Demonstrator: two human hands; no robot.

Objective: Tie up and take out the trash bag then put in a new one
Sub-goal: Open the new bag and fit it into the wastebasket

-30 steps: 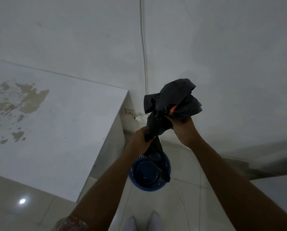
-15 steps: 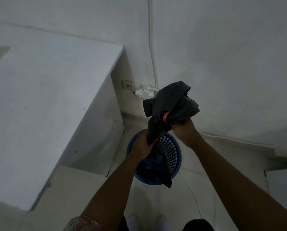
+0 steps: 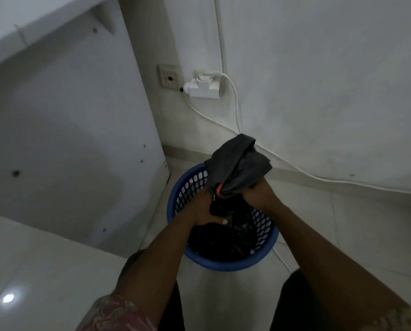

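Handling the trash bag should take very little force. It looks like thin, limp, nearly weightless film, slick enough to slip through loose fingers and easy to snag on mesh.

Your right hand is closed round the bunch where it narrows. Your left hand is curled round the darker length just beneath it, so neither hand is slack.

The bag hangs directly over the blue basket. Its crumpled upper mass stands above your fists and its lower part trails down inside the perforated wall. How far down it reaches is lost in shadow.

The bag's long axis runs roughly up and down, leaning away from you toward the wall, with the bunched end uppermost. A small orange strip shows at the neck between your hands.

You will likely do better holding the film by the edge of its mouth than by the middle, so it can be spread over the rim.

The white cable runs along the base of the wall behind the basket, apart from the bag.
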